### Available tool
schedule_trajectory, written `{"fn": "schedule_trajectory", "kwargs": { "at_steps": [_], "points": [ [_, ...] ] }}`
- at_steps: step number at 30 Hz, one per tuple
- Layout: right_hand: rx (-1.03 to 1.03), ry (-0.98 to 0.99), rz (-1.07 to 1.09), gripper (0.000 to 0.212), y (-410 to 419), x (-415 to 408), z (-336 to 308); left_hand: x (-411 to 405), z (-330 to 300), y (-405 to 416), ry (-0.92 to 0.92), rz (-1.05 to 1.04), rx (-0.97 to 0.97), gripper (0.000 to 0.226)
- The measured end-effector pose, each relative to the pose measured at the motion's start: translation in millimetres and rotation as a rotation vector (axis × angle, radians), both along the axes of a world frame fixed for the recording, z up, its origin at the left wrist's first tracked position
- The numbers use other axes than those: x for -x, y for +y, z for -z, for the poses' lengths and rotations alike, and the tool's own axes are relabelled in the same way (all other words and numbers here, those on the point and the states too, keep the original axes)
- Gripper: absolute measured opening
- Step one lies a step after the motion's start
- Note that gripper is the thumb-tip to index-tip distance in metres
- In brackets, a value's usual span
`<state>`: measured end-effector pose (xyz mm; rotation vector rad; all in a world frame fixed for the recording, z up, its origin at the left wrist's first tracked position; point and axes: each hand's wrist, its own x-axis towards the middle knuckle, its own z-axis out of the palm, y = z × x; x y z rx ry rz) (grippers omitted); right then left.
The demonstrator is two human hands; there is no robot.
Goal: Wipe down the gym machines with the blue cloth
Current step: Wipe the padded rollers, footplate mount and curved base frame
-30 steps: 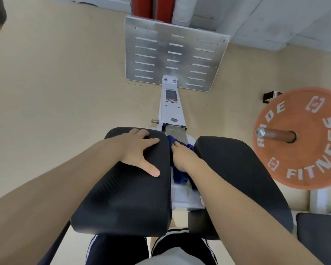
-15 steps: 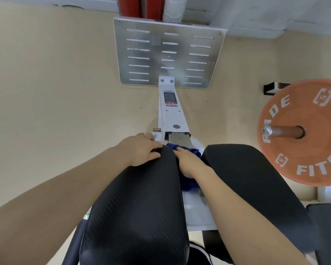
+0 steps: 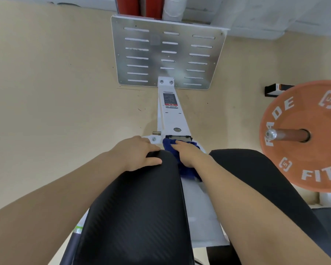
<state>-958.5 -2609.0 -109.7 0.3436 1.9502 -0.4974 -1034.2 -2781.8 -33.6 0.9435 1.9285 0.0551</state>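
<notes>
The machine has two black pads, a left pad (image 3: 138, 217) and a right pad (image 3: 256, 180), with a white frame beam (image 3: 171, 119) running between them toward a slotted metal footplate (image 3: 166, 52). My left hand (image 3: 136, 154) grips the far end of the left pad. My right hand (image 3: 188, 153) presses the blue cloth (image 3: 185, 172) down in the gap between the pads, on the white frame. The cloth shows at my fingertips and under my wrist; the rest is hidden.
An orange weight plate (image 3: 302, 138) on a barbell sleeve (image 3: 287, 135) hangs close on the right. The beige floor (image 3: 55, 92) spreads to the left. Red and white pipes (image 3: 153, 6) stand behind the footplate. A small black box (image 3: 273, 89) lies on the floor.
Both hands have slid forward along the pads toward the footplate. The left hand went from flat on top of the pad to its far end. The cloth moved forward with the right hand.
</notes>
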Motion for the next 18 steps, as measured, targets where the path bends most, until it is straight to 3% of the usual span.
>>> {"fn": "schedule_trajectory", "kwargs": {
  "at_steps": [4, 8, 11, 13, 18],
  "points": [
    [-0.022, 0.104, 0.163, 0.044, -2.6, 8.3, -17.8, -9.9, -15.8, -9.4, -0.008, -0.069, -0.029, 0.052],
    [0.089, 0.51, 0.51, 0.049, 15.3, -19.6, -65.4, -21.8, -42.9, -31.3, 0.014, -0.238, -0.036, 0.05],
    [0.276, 0.663, 0.701, 0.026, 10.3, -21.9, -112.2, -34.4, -67.8, -49.9, 0.054, -0.364, -0.059, 0.049],
    [0.344, 0.686, 0.65, 0.024, -2.1, -23.4, -146.7, -46.2, -88.6, -64.5, 0.093, -0.418, -0.072, 0.048],
    [0.337, 0.752, 0.223, 0.038, -48.6, -33.8, -216.4, -77.2, -145.2, -107.6, 0.162, -0.535, -0.077, 0.045]
  ]
}}
